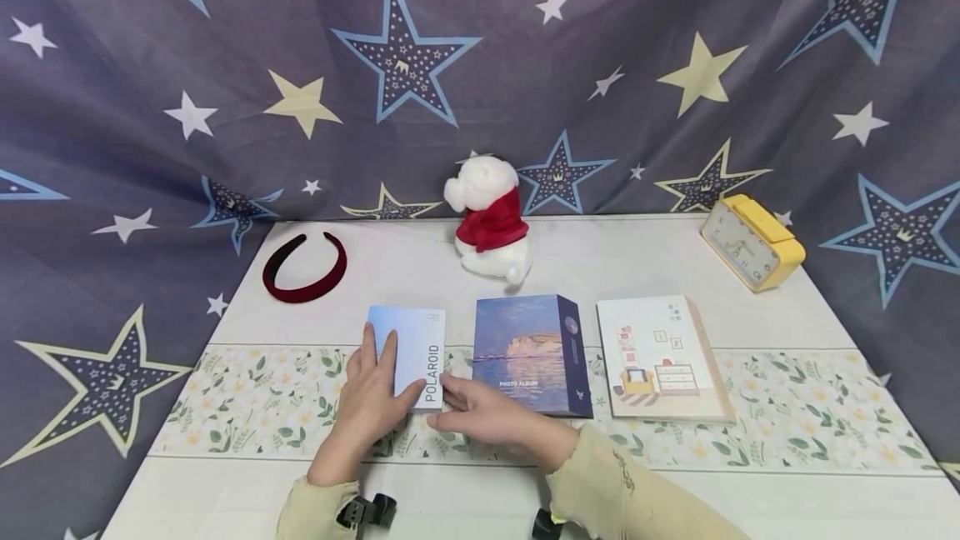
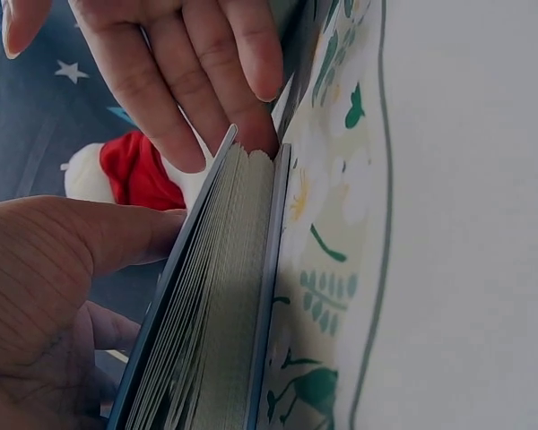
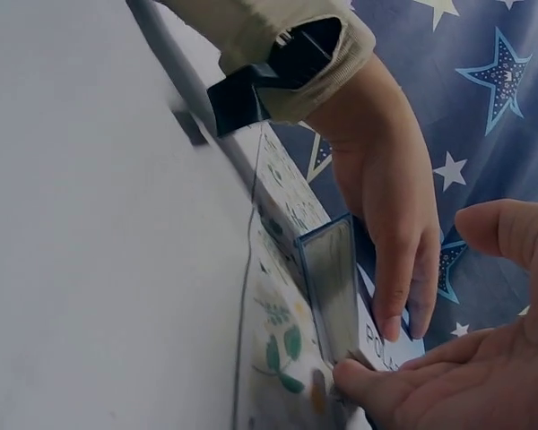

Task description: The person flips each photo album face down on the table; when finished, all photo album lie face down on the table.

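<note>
A light-blue and white album marked POLAROID (image 1: 426, 332) lies flat on the table, left of centre. My left hand (image 1: 366, 397) rests on its cover with fingers spread, the thumb near the lower edge. My right hand (image 1: 483, 409) is at the album's right side, fingertips touching the spine near the lower corner. In the left wrist view, the page block (image 2: 233, 242) shows between the covers, with my left thumb against the top cover. In the right wrist view, a finger of my right hand (image 3: 466, 381) meets the album's corner.
Right of the hands lie a blue photo album (image 1: 517, 344) and a white illustrated book (image 1: 660, 357). Behind stand a white plush toy in red (image 1: 491, 223) and, far right, a yellow clock (image 1: 753, 242). A dark red headband (image 1: 303, 290) lies back left. A starry curtain (image 1: 465, 7) hangs behind.
</note>
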The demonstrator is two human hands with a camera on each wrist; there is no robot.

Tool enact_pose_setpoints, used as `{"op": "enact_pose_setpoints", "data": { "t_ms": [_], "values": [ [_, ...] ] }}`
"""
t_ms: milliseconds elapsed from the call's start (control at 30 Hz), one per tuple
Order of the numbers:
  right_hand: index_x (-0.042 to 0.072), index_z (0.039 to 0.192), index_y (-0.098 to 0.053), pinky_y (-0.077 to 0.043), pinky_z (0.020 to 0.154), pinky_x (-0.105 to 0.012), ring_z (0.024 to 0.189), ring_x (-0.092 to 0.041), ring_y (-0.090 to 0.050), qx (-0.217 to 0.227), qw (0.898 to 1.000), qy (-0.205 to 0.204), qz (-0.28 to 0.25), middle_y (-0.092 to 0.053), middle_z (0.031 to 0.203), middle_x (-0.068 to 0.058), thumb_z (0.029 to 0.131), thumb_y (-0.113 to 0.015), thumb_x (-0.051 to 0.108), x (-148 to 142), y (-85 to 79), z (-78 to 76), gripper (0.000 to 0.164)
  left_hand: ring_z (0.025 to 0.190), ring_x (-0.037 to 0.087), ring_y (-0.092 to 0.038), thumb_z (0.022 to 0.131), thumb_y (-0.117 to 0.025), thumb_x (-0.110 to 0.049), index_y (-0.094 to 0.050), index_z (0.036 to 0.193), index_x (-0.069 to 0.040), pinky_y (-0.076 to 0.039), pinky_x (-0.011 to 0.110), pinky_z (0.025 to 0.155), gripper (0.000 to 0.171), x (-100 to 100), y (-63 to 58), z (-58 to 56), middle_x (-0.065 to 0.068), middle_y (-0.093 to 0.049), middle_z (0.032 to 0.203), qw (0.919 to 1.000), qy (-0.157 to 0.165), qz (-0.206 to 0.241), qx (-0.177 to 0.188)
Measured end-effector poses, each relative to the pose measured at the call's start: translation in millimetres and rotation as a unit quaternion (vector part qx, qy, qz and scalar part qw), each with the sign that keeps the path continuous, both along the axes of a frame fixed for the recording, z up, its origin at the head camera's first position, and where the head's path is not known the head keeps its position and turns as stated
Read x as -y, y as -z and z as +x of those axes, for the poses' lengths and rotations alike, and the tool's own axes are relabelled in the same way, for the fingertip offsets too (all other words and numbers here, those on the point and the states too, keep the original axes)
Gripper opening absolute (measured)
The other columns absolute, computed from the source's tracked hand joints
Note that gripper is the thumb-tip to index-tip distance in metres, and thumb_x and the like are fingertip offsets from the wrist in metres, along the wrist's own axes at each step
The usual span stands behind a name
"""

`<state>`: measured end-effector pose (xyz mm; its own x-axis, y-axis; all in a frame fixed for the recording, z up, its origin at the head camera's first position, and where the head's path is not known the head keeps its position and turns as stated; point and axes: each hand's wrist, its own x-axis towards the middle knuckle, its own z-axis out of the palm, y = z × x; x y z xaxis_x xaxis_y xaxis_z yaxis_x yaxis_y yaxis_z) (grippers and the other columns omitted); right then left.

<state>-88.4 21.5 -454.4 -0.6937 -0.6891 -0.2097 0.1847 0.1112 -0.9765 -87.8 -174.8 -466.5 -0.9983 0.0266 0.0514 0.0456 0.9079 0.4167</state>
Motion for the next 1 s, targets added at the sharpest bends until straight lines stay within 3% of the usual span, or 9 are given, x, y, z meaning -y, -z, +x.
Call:
{"op": "enact_pose_setpoints", "data": {
  "t_ms": [233, 467, 733, 1000],
  "values": [
    [-0.009, 0.151, -0.015, -0.024, 0.114, -0.042, 0.144, -0.033, -0.024, 0.028, 0.999, 0.026, 0.005, -0.015, 0.159, -0.023, 0.095, -0.061, 0.019, 0.5, 0.7, 5.2, 0.078, 0.133, 0.056, -0.028, 0.086, -0.072, -0.032, -0.031, 0.149, 0.004, -0.041, 0.065, 0.093, 0.084, 0.4, 0.1, -1.4, 0.031, -0.004, 0.158, 1.0, -0.004, 0.004, 0.006],
    [-0.007, 0.151, -0.021, -0.026, 0.114, -0.046, 0.144, -0.035, -0.023, 0.063, 0.996, 0.057, -0.02, -0.02, 0.157, -0.024, 0.096, -0.058, 0.021, 2.1, 3.3, 4.9, 0.072, 0.129, 0.056, -0.034, 0.086, -0.071, -0.032, -0.033, 0.149, 0.003, -0.043, 0.065, 0.09, 0.082, 1.7, 0.4, -2.8, 0.029, -0.004, 0.158, 0.9998, -0.013, 0.012, 0.008],
    [-0.008, 0.151, -0.02, -0.028, 0.113, -0.047, 0.145, -0.037, -0.018, 0.161, 0.975, 0.109, -0.108, -0.015, 0.158, -0.026, 0.097, -0.052, 0.012, 4.7, 4.1, 6.9, 0.065, 0.13, 0.057, -0.032, 0.086, -0.07, -0.034, -0.032, 0.15, 0.002, -0.042, 0.066, 0.09, 0.083, 2.0, 1.0, -4.4, 0.027, -0.003, 0.159, 0.9996, -0.019, 0.014, 0.016],
    [-0.013, 0.149, -0.016, -0.031, 0.111, -0.048, 0.145, -0.038, -0.017, 0.175, 0.967, 0.129, -0.136, -0.013, 0.157, -0.029, 0.097, -0.05, 0.005, 6.2, 1.7, 8.0, 0.065, 0.13, 0.056, -0.031, 0.086, -0.069, -0.033, -0.031, 0.151, 0.001, -0.041, 0.066, 0.091, 0.082, 2.2, -0.2, -4.1, 0.026, -0.002, 0.16, 0.9993, -0.021, 0.021, 0.022]
  ]
}}
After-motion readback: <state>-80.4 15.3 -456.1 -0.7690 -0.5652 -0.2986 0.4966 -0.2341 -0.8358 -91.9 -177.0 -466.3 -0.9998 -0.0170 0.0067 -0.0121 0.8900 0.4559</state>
